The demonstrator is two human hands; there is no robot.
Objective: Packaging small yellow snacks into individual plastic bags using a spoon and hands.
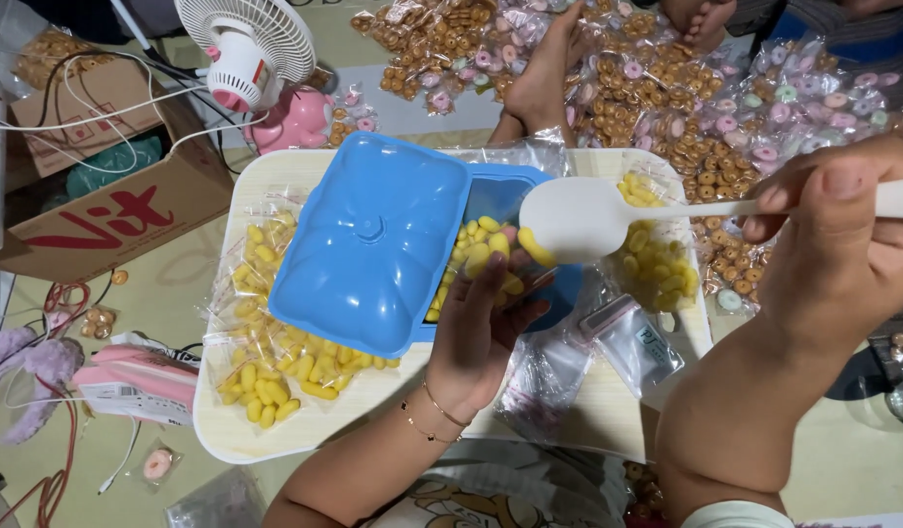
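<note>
surface: cluttered | right hand clenches light stiff spoon by handle | left hand grasps thin soft bag, slippery, pinch at mouth

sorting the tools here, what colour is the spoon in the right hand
White. The spoon, held by the right hand, shows best in the head view.

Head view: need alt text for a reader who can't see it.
A person's right hand holds a white plastic spoon carrying yellow oval candies over a small clear bag held by the left hand. Beneath sit a blue plastic box of the candies and a cream tray with filled bags; another person's foot rests among packets beyond.
</note>
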